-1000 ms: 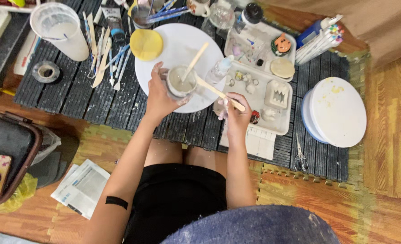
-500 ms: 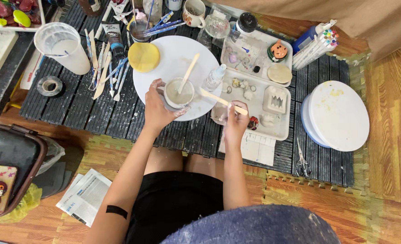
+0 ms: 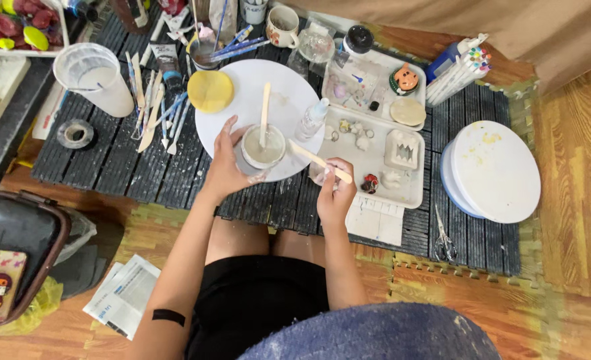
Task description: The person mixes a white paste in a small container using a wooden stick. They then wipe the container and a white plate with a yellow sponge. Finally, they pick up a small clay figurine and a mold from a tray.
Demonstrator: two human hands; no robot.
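Two hands work at the near edge of a white disc [image 3: 279,93]. The left hand [image 3: 225,167] curls around a small cup [image 3: 263,147] of pale liquid that stands on the disc, one stick [image 3: 264,113] leaning inside it. The right hand [image 3: 335,193] pinches a second stick [image 3: 319,162], its far tip at the cup's rim. A hard push from this stick could tip the cup and spill liquid over the disc edge onto the dark mat [image 3: 142,173]; drips could reach the tray [image 3: 415,197] at right.
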